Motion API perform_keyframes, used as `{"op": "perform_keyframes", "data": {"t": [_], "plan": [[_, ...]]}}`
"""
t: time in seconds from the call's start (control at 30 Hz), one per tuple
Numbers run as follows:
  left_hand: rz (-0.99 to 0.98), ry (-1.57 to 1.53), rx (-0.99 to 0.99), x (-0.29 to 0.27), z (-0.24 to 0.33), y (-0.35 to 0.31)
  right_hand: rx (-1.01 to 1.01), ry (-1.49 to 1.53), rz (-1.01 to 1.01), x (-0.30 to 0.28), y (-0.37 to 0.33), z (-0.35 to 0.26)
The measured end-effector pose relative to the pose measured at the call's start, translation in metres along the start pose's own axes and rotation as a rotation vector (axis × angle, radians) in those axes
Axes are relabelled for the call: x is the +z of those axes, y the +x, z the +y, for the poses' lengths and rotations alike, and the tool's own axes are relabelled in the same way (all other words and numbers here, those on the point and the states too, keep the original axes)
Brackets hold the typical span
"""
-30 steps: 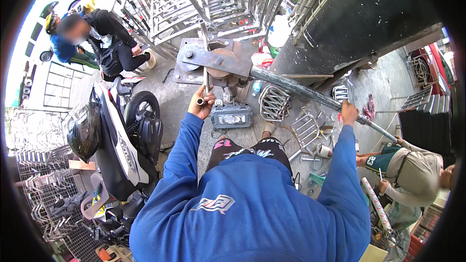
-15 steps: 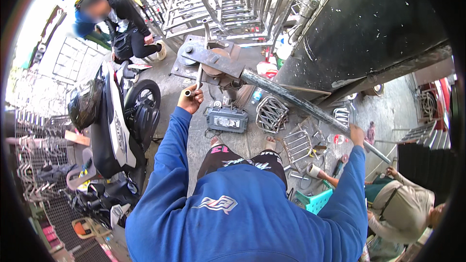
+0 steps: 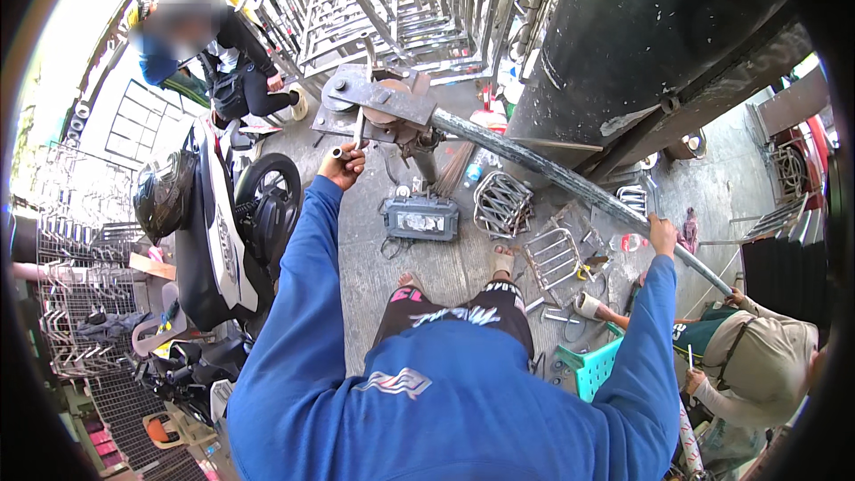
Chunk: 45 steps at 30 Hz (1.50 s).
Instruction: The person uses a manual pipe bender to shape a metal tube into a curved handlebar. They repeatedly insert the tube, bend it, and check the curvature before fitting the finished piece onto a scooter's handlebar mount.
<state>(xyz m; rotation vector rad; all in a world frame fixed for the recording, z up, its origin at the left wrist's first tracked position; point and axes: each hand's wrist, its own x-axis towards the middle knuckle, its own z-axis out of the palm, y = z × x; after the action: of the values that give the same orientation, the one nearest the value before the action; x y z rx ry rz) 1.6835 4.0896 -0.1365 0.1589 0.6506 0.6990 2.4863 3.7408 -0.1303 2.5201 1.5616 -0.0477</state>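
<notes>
Your left hand (image 3: 346, 167) is closed around the small tube (image 3: 360, 130), near its open end, and the tube runs under the top plate (image 3: 403, 104) of the bender. Your right hand (image 3: 662, 235) grips the long bar (image 3: 543, 161), which sticks out from the bender's right side.

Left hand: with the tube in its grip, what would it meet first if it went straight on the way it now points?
Probably the bending machine, ahead of the left hand along the tube, though depth is unclear here.
</notes>
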Motion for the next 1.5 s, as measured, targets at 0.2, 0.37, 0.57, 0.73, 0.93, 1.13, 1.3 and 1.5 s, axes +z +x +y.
{"op": "perform_keyframes", "data": {"t": [0.2,0.37,0.57,0.73,0.93,1.13,1.3,1.5], "plan": [[-0.090,0.087,-0.051,-0.004,0.010,0.002,0.040,-0.071,0.024,0.001,-0.002,-0.004],[-0.065,0.154,-0.075,-0.004,0.018,0.004,0.059,-0.109,0.093,0.012,-0.016,-0.001],[-0.094,0.192,-0.125,0.000,0.026,0.003,0.130,-0.093,0.094,0.009,-0.025,-0.007],[-0.125,0.222,-0.140,0.001,0.031,0.006,0.160,-0.027,0.133,-0.003,-0.041,-0.021],[-0.077,0.390,-0.111,-0.010,0.044,0.007,0.211,-0.035,0.199,0.023,-0.070,-0.007],[-0.080,0.302,-0.141,0.004,0.026,-0.005,0.112,-0.136,0.148,0.032,-0.033,0.001],[-0.049,0.289,-0.145,0.016,0.021,-0.009,0.223,0.538,0.154,0.038,-0.007,0.023],[-0.020,0.091,-0.180,-0.012,0.027,-0.012,0.142,-0.101,0.063,0.063,-0.005,0.093]]}}
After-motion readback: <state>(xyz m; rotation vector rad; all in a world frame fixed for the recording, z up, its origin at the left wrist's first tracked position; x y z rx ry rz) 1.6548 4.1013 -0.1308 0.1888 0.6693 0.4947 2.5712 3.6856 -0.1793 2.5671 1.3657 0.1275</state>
